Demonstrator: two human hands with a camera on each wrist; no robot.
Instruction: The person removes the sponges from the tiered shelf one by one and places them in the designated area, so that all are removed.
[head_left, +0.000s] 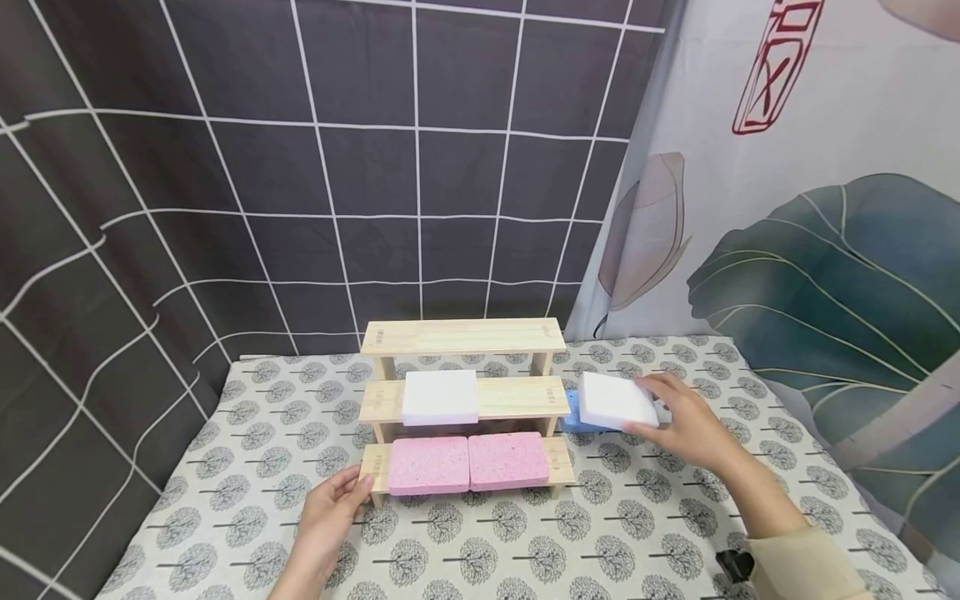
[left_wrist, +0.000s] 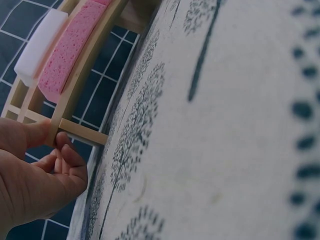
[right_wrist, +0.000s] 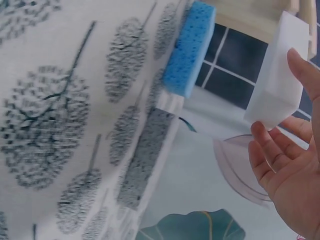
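My right hand (head_left: 686,421) grips a white sponge block (head_left: 617,401) by its right end, level with the middle shelf and just right of the rack. In the right wrist view the thumb lies on one face of this block and the fingers are at its other side. My left hand (head_left: 333,508) pinches the left end of the bottom shelf of a three-tier wooden rack (head_left: 465,336). Two pink sponges (head_left: 428,465) lie side by side on that bottom shelf. Another white sponge block (head_left: 440,397) sits on the middle shelf, left of centre. The top shelf is bare.
A blue sponge (right_wrist: 190,50) lies on the patterned tablecloth (head_left: 592,533), partly hidden in the head view by the held block. Beside it in the right wrist view lies a grey sponge (right_wrist: 147,160). A dark gridded curtain (head_left: 360,175) hangs behind the table.
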